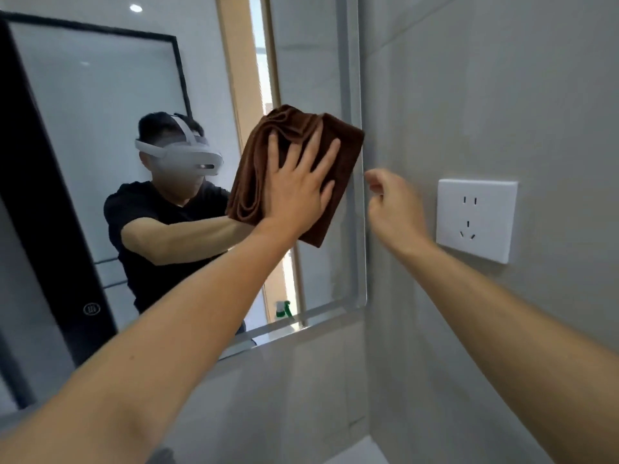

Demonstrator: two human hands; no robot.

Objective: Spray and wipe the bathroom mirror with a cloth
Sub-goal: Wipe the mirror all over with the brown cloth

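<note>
While the folded brown microfibre cloth (pixel 268 169) lies flat against the frameless wall mirror (pixel 318 61) near its right edge, the left hand (pixel 296 192) presses it, fingers spread — wiping is underway. The right hand (pixel 395 209) hovers beside the edge, loosely curled, empty. Next, I judge, steady pressure sweeping across unwiped glass.

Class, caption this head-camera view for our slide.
Left hand presses a folded brown cloth flat against the wall mirror's right edge.

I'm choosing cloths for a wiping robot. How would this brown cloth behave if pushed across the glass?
The brown cloth looks soft and floppy: it bunches in folds under the left hand. Its plush pile probably drags rather than slips on the mirror.
</note>
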